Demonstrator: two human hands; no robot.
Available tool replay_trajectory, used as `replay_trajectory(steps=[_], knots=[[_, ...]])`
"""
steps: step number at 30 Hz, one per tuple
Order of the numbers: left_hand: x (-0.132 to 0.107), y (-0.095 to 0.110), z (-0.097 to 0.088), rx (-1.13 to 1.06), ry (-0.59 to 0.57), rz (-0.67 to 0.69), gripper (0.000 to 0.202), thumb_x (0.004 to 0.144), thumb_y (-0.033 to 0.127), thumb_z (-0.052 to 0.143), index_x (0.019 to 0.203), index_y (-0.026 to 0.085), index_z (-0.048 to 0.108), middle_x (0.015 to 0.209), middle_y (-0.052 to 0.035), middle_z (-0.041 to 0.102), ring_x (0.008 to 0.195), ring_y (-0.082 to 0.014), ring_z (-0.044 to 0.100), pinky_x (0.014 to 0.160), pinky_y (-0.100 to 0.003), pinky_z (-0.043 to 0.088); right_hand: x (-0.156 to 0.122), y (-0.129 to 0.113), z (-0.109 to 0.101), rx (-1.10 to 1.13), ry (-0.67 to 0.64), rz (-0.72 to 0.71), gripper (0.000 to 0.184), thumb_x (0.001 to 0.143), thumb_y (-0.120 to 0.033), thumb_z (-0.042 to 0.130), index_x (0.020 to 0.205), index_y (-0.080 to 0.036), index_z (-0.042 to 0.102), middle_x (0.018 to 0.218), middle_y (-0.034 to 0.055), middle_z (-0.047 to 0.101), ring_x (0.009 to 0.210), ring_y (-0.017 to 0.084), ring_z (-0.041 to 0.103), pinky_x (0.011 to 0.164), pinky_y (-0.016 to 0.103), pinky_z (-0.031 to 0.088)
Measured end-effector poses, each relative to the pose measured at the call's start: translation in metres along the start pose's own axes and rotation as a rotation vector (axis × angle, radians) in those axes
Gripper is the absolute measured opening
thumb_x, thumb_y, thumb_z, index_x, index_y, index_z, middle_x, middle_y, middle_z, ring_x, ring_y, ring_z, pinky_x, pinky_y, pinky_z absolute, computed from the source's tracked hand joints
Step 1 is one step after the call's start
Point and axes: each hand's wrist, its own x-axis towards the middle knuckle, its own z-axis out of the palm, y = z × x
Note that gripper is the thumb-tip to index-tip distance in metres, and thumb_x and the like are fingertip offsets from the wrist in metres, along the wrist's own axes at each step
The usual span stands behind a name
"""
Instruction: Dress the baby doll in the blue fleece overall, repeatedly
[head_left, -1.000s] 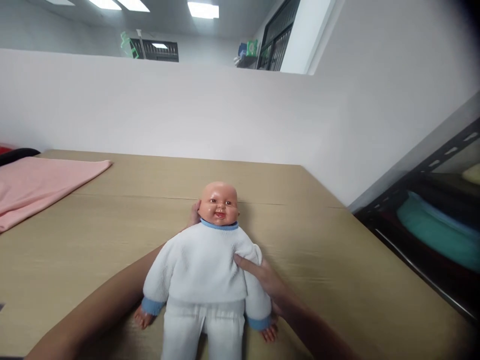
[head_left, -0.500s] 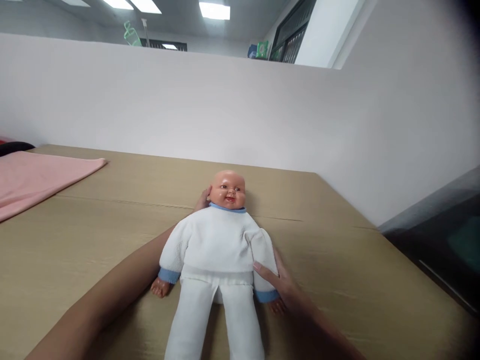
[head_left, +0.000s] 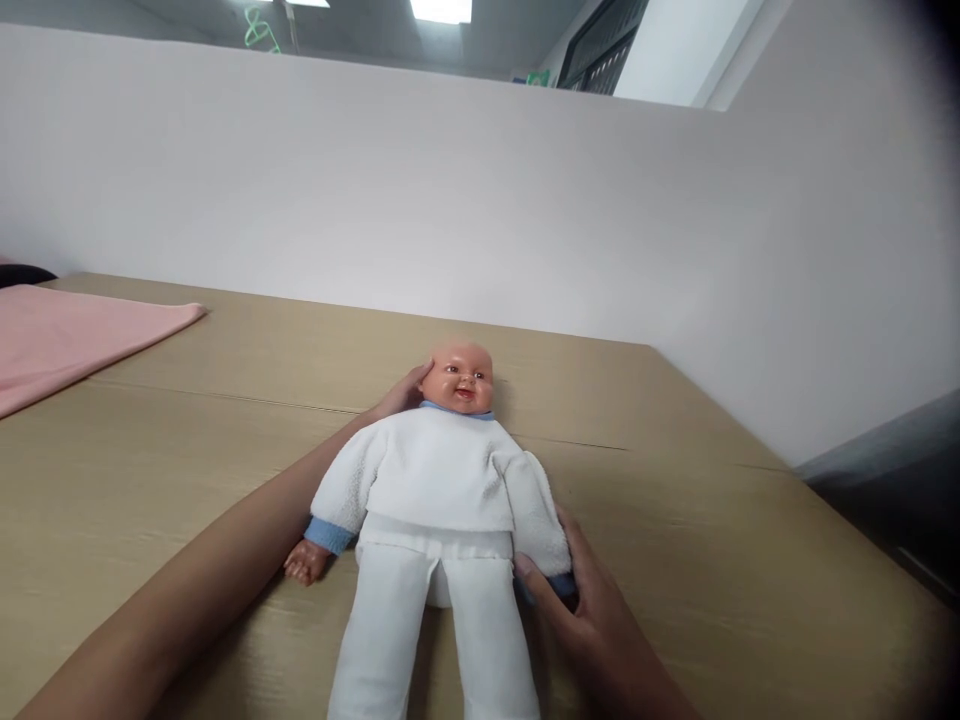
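Note:
A bald baby doll [head_left: 442,470] lies face up, its head toward the far side, dressed in a white fleecy top with blue collar and cuffs and white trousers. My left hand [head_left: 409,388] cups the side of its head, with most fingers hidden behind head and neck. My left forearm passes beside the doll's sleeve and hand on the left. Around the other sleeve's cuff, my right hand [head_left: 589,590] is closed, thumb on the near side and fingers at the outer side. The doll's hand there is mostly hidden by mine.
The tan tabletop [head_left: 697,560] has seams across it and ends at a white wall [head_left: 337,200]. A pink cloth [head_left: 82,335] lies at the left, with a dark object [head_left: 26,273] behind it. Beyond the table's right edge is a dark area.
My right hand has slid down the doll's sleeve to the cuff, pulling that arm slightly outward. My left hand stays at the head. The camera view has tilted down a little.

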Motion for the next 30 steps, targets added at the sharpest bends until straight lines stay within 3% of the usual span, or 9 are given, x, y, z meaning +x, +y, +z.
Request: replay_trajectory(steps=[5,9,19,22,30], knots=[[-0.017,0.008,0.017,0.113,-0.082,-0.091,0.065,0.105,0.062,0.072,0.146,0.012,0.077,0.155,-0.0177,0.075,0.162,-0.0415,0.056,0.145,-0.056,0.031,0.000,-0.011,-0.005,-0.013,0.003,0.003,0.085,0.090,-0.073,0.082,0.160,-0.029,0.064,0.166,0.0151,0.068,0.155,0.049,0.060,0.136,0.067,0.044],[-0.020,0.012,0.017,0.143,-0.034,-0.100,0.057,0.106,0.054,0.075,0.145,0.012,0.078,0.154,-0.0176,0.076,0.161,-0.0409,0.057,0.145,-0.055,0.032,0.000,-0.009,-0.006,-0.016,-0.045,0.019,0.089,0.090,-0.076,0.081,0.162,-0.028,0.061,0.168,0.0167,0.066,0.155,0.049,0.060,0.135,0.069,0.044],[-0.021,0.017,0.033,0.234,0.007,-0.103,0.055,0.105,0.058,0.074,0.139,0.016,0.083,0.148,-0.0170,0.079,0.159,-0.0432,0.060,0.142,-0.057,0.036,-0.001,0.003,-0.006,0.037,-0.022,-0.017,0.079,0.093,-0.067,0.084,0.162,-0.033,0.064,0.168,0.0105,0.067,0.158,0.047,0.059,0.135,0.063,0.046],[-0.020,0.020,0.033,0.272,0.002,-0.079,0.058,0.104,0.059,0.075,0.140,0.015,0.083,0.145,-0.0184,0.081,0.155,-0.0445,0.063,0.141,-0.059,0.037,-0.001,0.004,-0.006,0.053,-0.033,-0.013,0.080,0.093,-0.067,0.086,0.161,-0.033,0.064,0.167,0.0111,0.068,0.157,0.047,0.059,0.133,0.061,0.049],[-0.018,0.017,0.029,0.281,-0.017,-0.070,0.056,0.107,0.059,0.070,0.141,0.017,0.082,0.149,-0.0163,0.079,0.157,-0.0419,0.062,0.141,-0.053,0.039,-0.001,0.006,-0.008,0.012,-0.030,0.006,0.081,0.091,-0.070,0.085,0.160,-0.034,0.063,0.165,0.0115,0.069,0.154,0.047,0.061,0.134,0.065,0.046]])
